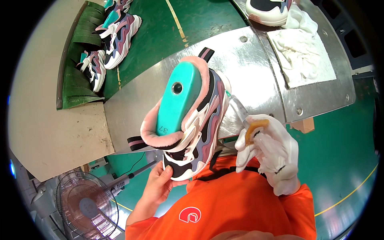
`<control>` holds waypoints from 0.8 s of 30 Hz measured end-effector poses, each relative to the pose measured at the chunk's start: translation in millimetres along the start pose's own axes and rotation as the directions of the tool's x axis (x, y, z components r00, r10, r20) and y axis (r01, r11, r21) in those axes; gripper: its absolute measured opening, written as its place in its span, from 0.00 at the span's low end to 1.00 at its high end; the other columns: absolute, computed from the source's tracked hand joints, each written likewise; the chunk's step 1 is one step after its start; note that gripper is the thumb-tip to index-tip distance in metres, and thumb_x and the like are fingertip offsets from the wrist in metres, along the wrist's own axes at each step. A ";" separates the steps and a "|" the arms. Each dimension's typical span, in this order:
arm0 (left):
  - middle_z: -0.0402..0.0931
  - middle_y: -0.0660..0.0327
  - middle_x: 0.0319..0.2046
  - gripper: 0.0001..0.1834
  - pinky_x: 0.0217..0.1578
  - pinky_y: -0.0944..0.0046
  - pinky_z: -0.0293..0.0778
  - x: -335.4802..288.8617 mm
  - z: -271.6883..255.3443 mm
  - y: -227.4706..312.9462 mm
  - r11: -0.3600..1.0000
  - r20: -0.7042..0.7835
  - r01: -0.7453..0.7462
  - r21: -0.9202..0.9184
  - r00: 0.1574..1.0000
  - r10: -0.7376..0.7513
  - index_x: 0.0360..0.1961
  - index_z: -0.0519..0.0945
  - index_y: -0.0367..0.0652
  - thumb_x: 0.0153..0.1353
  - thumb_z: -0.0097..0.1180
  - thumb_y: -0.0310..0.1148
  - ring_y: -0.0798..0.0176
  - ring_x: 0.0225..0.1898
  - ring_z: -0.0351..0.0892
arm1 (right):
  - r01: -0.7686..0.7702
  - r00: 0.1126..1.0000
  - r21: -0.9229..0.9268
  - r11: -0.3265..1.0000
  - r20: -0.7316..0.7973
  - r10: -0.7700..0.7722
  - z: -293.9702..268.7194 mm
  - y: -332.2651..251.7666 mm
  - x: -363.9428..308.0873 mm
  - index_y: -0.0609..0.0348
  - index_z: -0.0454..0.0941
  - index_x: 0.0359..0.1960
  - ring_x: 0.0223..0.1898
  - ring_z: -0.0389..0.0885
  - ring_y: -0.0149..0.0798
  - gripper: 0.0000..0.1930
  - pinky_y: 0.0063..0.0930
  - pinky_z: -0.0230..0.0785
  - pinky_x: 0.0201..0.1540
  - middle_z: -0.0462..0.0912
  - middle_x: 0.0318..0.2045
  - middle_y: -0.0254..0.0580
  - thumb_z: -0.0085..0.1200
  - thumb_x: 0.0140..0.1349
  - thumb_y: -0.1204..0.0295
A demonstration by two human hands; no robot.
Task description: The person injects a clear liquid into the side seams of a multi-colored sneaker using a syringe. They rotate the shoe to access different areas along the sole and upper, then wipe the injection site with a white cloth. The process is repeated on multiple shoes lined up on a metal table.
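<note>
Brushed metal counter (256, 80), curved, bolted at several points, spanning the middle of the view above a green floor with yellow lines.

Green conveyor belt (160, 36), upper left, carrying two finished sneakers (116, 38) in white, pink, grey and black with teal inside, beside a stack of dark green ridged mats (82, 60).

Beige board (52, 132), left, adjoining the counter's lower edge.

Orange shirt (240, 204), bottom centre, with a white looped emblem on the chest.

Wire-guard fan (86, 206), lower left, on the floor side.

White cloth (304, 56), crumpled, lying on the counter's upper right plate; another sneaker (268, 10) stands just behind it at the top edge.

Sneaker on a last (192, 124), centre, held above the counter's near edge: pink fleecy lining, black-and-pink pull tabs, teal plastic last (178, 100) with a round socket and a small dark stamp near its lower end.

Left hand (160, 184), bare, closed around the toe of the held sneaker from below.

Right hand (272, 154), in a white glove, clamped on a small amber crepe block (254, 130) and a clear tube-like tool (240, 110) that points at the shoe's side.

Small cardboard box (304, 125), brown, under the counter's right edge.
</note>
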State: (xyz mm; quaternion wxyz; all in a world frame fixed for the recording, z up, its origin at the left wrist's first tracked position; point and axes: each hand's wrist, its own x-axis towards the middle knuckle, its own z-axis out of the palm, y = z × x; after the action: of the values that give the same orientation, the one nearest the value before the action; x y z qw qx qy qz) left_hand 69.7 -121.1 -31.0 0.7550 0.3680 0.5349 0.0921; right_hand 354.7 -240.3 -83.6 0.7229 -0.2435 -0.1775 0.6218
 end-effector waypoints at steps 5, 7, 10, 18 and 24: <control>0.73 0.48 0.54 0.38 0.43 0.53 0.84 1.3 9.4 -4.1 1.000 0.062 0.023 0.013 0.998 -0.024 0.63 0.59 0.30 0.61 0.61 0.44 0.52 0.50 0.80 | -0.034 0.999 0.048 0.998 -0.021 0.035 8.2 -4.2 -4.1 0.70 0.53 0.66 0.37 0.75 0.36 0.55 0.29 0.70 0.43 0.72 0.48 0.51 0.69 0.29 0.78; 0.75 0.47 0.51 0.39 0.42 0.53 0.84 2.2 13.7 -6.4 0.999 0.070 0.038 -0.006 0.997 -0.037 0.61 0.60 0.28 0.59 0.64 0.43 0.52 0.48 0.82 | -0.010 1.000 0.041 0.999 -0.005 0.010 9.0 -1.0 -6.1 0.70 0.53 0.66 0.37 0.74 0.37 0.55 0.29 0.70 0.43 0.71 0.48 0.51 0.69 0.29 0.79; 0.77 0.47 0.48 0.38 0.41 0.54 0.84 3.8 20.2 -11.1 0.999 0.071 0.035 0.014 0.997 -0.036 0.59 0.62 0.28 0.58 0.65 0.42 0.52 0.44 0.83 | -0.009 0.999 0.024 1.000 0.038 0.008 7.1 0.4 -6.8 0.70 0.52 0.67 0.39 0.75 0.37 0.56 0.29 0.69 0.43 0.71 0.49 0.50 0.69 0.28 0.80; 0.78 0.46 0.44 0.39 0.35 0.59 0.81 3.7 35.7 -10.9 1.000 0.101 0.016 -0.005 0.995 -0.016 0.57 0.65 0.29 0.54 0.69 0.44 0.54 0.36 0.83 | 0.007 0.999 -0.097 0.995 0.046 -0.002 11.7 0.7 -14.8 0.68 0.50 0.68 0.40 0.76 0.38 0.59 0.30 0.70 0.44 0.71 0.50 0.50 0.70 0.26 0.80; 0.78 0.45 0.44 0.37 0.35 0.59 0.84 1.7 36.5 -7.9 0.999 0.139 0.022 -0.025 0.990 -0.019 0.56 0.66 0.28 0.55 0.66 0.45 0.51 0.38 0.84 | -0.015 0.999 -0.104 0.994 0.031 0.018 12.1 4.1 -17.5 0.67 0.50 0.67 0.41 0.77 0.41 0.57 0.32 0.72 0.46 0.72 0.49 0.52 0.65 0.26 0.79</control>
State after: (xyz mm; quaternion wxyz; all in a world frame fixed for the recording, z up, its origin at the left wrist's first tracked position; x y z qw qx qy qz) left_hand 100.3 -142.5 -31.7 0.7960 0.3580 0.4836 0.0656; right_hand 341.7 -255.5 -75.2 0.7012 -0.2724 -0.2190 0.6214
